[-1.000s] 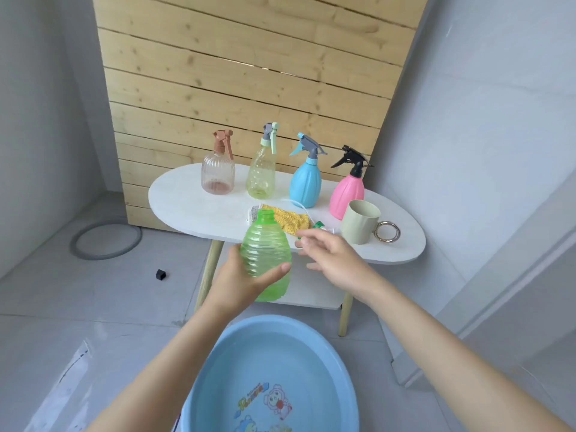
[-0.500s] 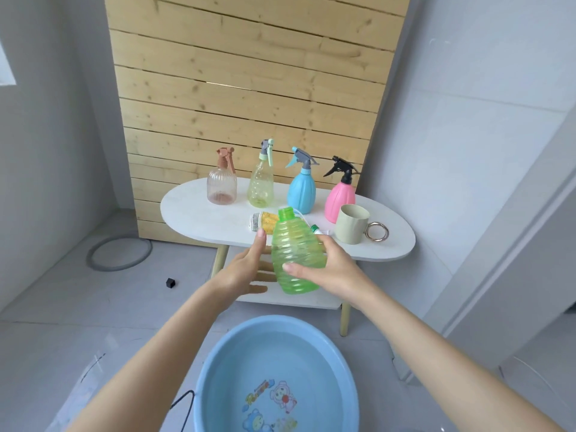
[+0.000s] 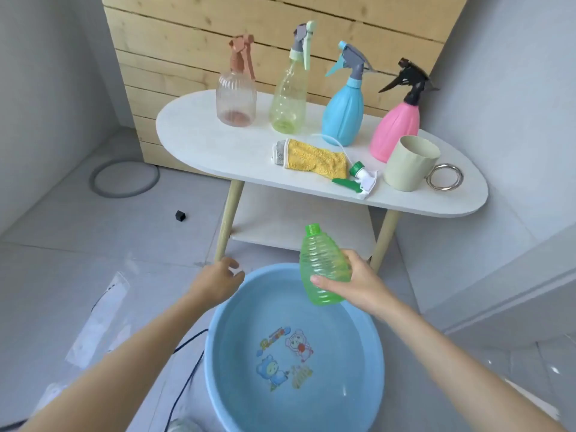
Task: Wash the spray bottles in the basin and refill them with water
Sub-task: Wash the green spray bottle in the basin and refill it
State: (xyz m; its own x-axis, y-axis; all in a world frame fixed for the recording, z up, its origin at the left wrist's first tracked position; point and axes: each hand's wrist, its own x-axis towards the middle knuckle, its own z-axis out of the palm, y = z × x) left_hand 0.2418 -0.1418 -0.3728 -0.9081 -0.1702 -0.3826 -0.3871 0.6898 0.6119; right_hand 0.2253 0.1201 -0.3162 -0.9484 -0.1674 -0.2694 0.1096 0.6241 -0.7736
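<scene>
Since half a second ago, the green bottle (image 3: 322, 269) has been lowered from in front of the table to just above the far rim of the basin (image 3: 209, 363), and the left hand (image 3: 218, 282) has been taken off it. At the basin's far left edge that hand is seen with fingers loosely curled and nothing held; whether the rim is touched cannot be told. Over the basin's far right edge the headless bottle is gripped round its lower body by the right hand (image 3: 358, 285), neck tilted up and away. Beyond the basin, on the white table (image 3: 212, 145), four sprayers are stood in a row: a peach bottle (image 3: 237, 98), a pale yellow bottle (image 3: 288, 101), a blue bottle (image 3: 343, 116) and a pink bottle (image 3: 396, 129). Nearer the basin, a yellow cloth (image 3: 314, 159), a detached green spray head (image 3: 355, 179), a beige mug (image 3: 408, 163) and a metal ring (image 3: 444, 177) are laid.
</scene>
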